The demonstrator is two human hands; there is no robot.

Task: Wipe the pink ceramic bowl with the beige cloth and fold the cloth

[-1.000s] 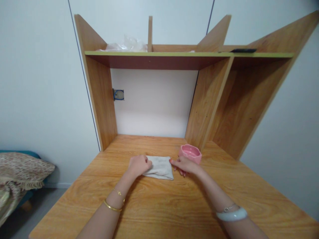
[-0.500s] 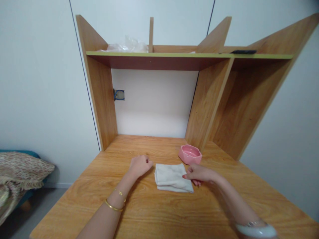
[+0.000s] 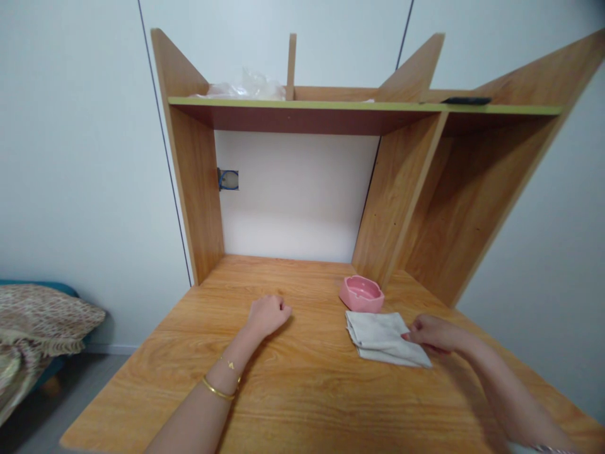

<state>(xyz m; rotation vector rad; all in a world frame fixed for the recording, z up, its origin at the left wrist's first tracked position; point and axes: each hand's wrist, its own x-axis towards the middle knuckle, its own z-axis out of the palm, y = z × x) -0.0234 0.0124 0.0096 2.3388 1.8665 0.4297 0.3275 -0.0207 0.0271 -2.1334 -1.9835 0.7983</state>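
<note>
A folded pale grey cloth (image 3: 385, 338) lies on the wooden desk (image 3: 302, 397), right of the middle. My right hand (image 3: 432, 334) pinches its right edge between thumb and fingers. Just behind the cloth stands a pink ashtray (image 3: 362, 295) with angular sides and notches in its rim. My left hand (image 3: 268, 314) rests on the desk to the left of the cloth, curled into a loose fist; nothing shows in it.
A wooden shelf unit (image 3: 307, 108) rises from the back of the desk, with a clear plastic bag (image 3: 250, 87) and a flat black object (image 3: 467, 100) on top. An uncovered wall box (image 3: 229, 180) shows wires. Further left lies a patterned fringed cover (image 3: 47, 318).
My right hand has drawn the folded cloth to the right across the desk, from left of the ashtray to in front of it. The left hand and the ashtray stay put.
</note>
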